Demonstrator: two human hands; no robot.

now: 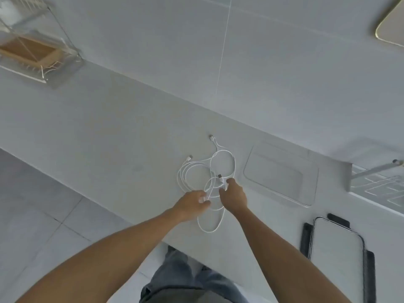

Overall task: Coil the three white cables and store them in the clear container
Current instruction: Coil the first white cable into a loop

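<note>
Head view, nearest first: both bare forearms reach forward over the counter edge to the white cables [209,178], which lie in a loose tangle on the white counter [109,132]. The left hand [192,204] is pinched shut on a strand at the near left of the tangle; the right hand [234,195] is closed on a plug end just beside it, knuckles up, wrist nearly straight. Doing this step well probably means keeping hold of that one end and drawing its cable free of the other loops before winding, letting the left hand feed slack rather than tug, since overlapping loops could knot. Farther on, two loose plugs point away toward the wall. Just right of the tangle sits the clear container [282,173], shallow and apparently empty.
</note>
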